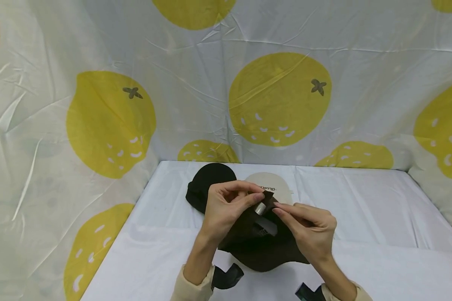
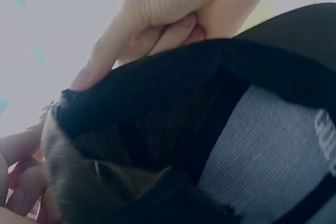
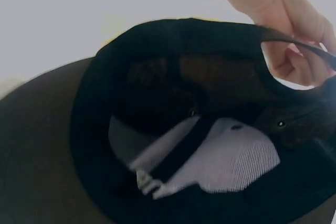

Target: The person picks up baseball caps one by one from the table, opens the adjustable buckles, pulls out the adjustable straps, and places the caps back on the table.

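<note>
Both hands hold a dark brown cap (image 1: 265, 255) above the table, its brim toward the near side. My left hand (image 1: 226, 205) pinches the cap's back strap between thumb and forefinger, beside a silvery metal buckle (image 1: 260, 208). On the other side of the buckle, my right hand (image 1: 312, 225) pinches the strap with thumb and fingertips. Inside the cap, the right wrist view shows a dark sweatband (image 3: 210, 31) and pale mesh-like lining (image 3: 236, 156) with partly hidden lettering. Fingertips cover parts of the strap.
Behind the hands, a black cap (image 1: 211, 182) lies at the left and a beige cap (image 1: 275, 182) with dark lettering beside it, partly hidden. They rest on a white-covered table (image 1: 361, 200). A lemon-print curtain (image 1: 196, 83) encloses the back and sides.
</note>
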### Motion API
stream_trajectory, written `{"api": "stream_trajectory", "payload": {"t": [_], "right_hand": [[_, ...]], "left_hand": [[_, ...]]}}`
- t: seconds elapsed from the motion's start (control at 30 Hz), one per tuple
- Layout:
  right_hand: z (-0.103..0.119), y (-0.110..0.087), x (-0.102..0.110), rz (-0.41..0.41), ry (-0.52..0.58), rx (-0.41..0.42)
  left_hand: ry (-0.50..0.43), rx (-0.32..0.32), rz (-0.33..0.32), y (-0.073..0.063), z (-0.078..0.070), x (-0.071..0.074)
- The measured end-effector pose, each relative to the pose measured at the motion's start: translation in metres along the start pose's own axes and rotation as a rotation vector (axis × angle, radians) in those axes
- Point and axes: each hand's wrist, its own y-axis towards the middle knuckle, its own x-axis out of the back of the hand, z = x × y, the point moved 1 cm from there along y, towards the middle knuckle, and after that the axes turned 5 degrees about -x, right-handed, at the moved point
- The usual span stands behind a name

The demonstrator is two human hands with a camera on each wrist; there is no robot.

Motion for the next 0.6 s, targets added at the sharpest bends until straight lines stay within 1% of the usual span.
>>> {"api": "stream_trajectory", "payload": {"t": [0.17, 0.27, 0.37, 0.6], "right_hand": [[0.0037, 0.0018, 0.0004, 0.005, -0.007, -0.006], [0.0048, 0.0021, 0.0007, 0.021, -0.027, -0.010], [0.0051, 0.0017, 0.0007, 0.045, -0.052, -0.012], [0.0042, 0.0004, -0.0002, 0.075, -0.074, -0.008]], "left_hand": [[-0.006, 0.043, 0.073, -0.0001, -0.0024, 0.0052], [0.001, 0.062, 0.104, -0.0007, -0.0039, 0.0070], [0.021, 0.069, 0.121, -0.0010, -0.0047, 0.0071], [0.058, 0.059, 0.123, -0.0008, -0.0049, 0.0061]]}}
